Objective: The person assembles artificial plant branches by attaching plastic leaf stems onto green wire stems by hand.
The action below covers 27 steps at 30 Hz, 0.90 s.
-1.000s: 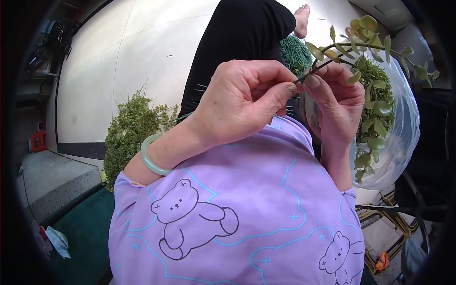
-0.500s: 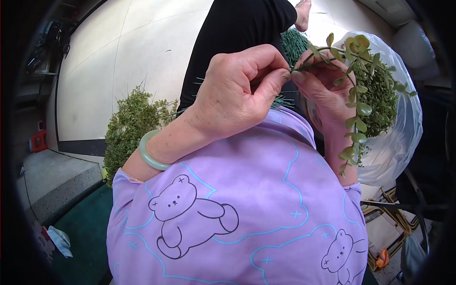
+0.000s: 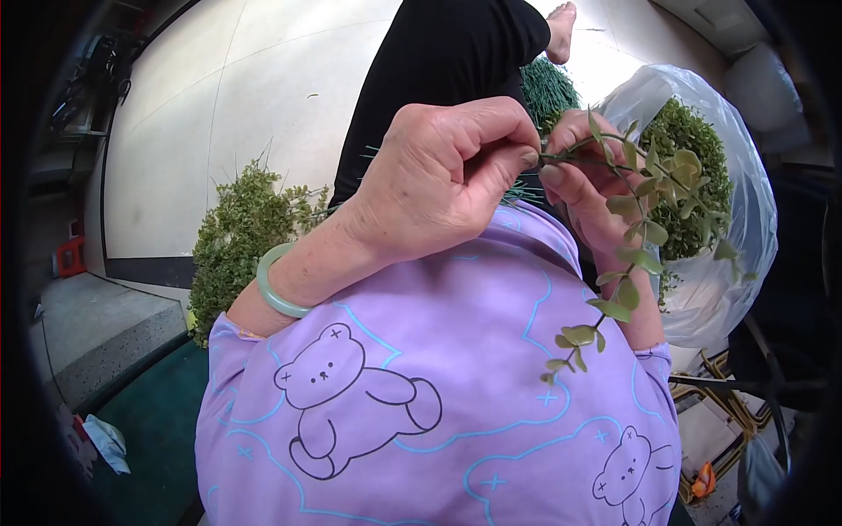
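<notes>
Over my lap, my left hand (image 3: 438,180), with a pale green bangle on its wrist, pinches the stem end of an artificial leafy sprig (image 3: 653,235) between thumb and forefinger. My right hand (image 3: 592,188) is just beside it, its thumb and fingers bent loosely about the same stem. Round-leaved strands of the sprig hang over the right wrist, down to the front of the purple shirt. Thin green stems (image 3: 524,189) stick out behind my left hand, across the lap. The exact joint at the fingertips is too small to make out.
To the right stands a clear plastic bag (image 3: 745,228) holding a mass of small-leaved greenery (image 3: 702,145). More greenery (image 3: 237,237) lies at the left. A bundle of dark green stems (image 3: 545,88) is on the floor past the lap, near a bare foot (image 3: 560,33).
The sprig's leafy strands have swung down and toward the shirt. My right hand has shifted slightly down, its fingers looser around the stem. My left hand keeps its pinch.
</notes>
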Each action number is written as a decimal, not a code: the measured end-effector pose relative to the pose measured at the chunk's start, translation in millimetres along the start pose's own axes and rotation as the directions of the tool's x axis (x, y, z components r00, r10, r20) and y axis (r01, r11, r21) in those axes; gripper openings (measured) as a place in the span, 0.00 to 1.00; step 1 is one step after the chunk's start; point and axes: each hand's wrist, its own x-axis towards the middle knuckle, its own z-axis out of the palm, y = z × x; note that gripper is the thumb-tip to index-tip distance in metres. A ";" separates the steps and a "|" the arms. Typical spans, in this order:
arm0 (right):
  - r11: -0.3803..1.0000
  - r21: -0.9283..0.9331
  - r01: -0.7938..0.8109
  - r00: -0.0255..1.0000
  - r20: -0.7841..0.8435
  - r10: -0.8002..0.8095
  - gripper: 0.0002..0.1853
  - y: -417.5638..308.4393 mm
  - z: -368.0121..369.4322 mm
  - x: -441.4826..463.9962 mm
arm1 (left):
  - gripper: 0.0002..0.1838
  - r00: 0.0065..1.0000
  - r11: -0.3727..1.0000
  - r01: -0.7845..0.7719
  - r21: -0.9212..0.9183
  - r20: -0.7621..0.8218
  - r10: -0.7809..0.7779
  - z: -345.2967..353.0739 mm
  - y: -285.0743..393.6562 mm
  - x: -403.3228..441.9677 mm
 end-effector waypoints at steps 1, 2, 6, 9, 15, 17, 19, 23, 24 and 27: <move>0.994 0.104 -0.030 0.999 -0.036 0.034 0.11 1.9 2.4 -2.5 | 0.02 0.999 0.998 0.045 -0.039 0.007 -0.045 0.9 0.5 -1.3; 0.977 0.207 -0.056 0.995 -0.070 0.072 0.10 4.3 4.4 -4.8 | 0.02 0.996 0.993 0.091 -0.079 0.016 -0.090 2.0 0.4 -2.1; 0.922 -0.316 0.225 0.972 0.141 -0.189 0.06 9.8 0.7 -7.6 | 0.02 0.996 0.997 0.021 -0.072 -0.083 -0.027 3.5 -7.0 1.8; 0.877 -0.402 0.262 0.913 0.399 -0.089 0.05 5.4 19.1 -13.1 | 0.04 0.974 0.994 0.046 -0.099 -0.218 -0.067 -8.0 -10.0 12.7; 0.983 -0.169 0.075 0.989 -0.116 -0.096 0.08 -0.7 -4.4 4.5 | 0.05 0.982 0.979 0.070 -0.189 -0.162 -0.101 -2.3 3.0 9.4; 0.984 -0.134 0.118 0.948 -0.281 -0.152 0.09 -2.7 13.4 10.1 | 0.05 0.982 0.975 0.051 -0.217 -0.168 -0.089 -1.1 2.6 8.6; 0.978 -0.068 0.196 0.921 -0.331 -0.207 0.07 -0.5 24.7 13.4 | 0.05 0.985 0.980 0.049 -0.193 -0.153 -0.079 -0.5 0.5 7.5; 0.971 -0.032 0.236 0.943 -0.233 -0.237 0.10 1.6 22.6 13.3 | 0.05 0.986 0.980 0.046 -0.195 -0.146 -0.076 0.4 0.7 5.5; 0.976 -0.057 0.212 0.947 -0.234 -0.220 0.10 0.5 22.1 13.8 | 0.05 0.987 0.981 0.035 -0.192 -0.145 -0.064 0.6 0.3 5.2; 0.974 -0.113 0.195 0.948 -0.232 -0.216 0.10 0.6 23.2 16.2 | 0.05 0.984 0.976 0.007 -0.217 -0.171 -0.045 2.8 -1.8 5.3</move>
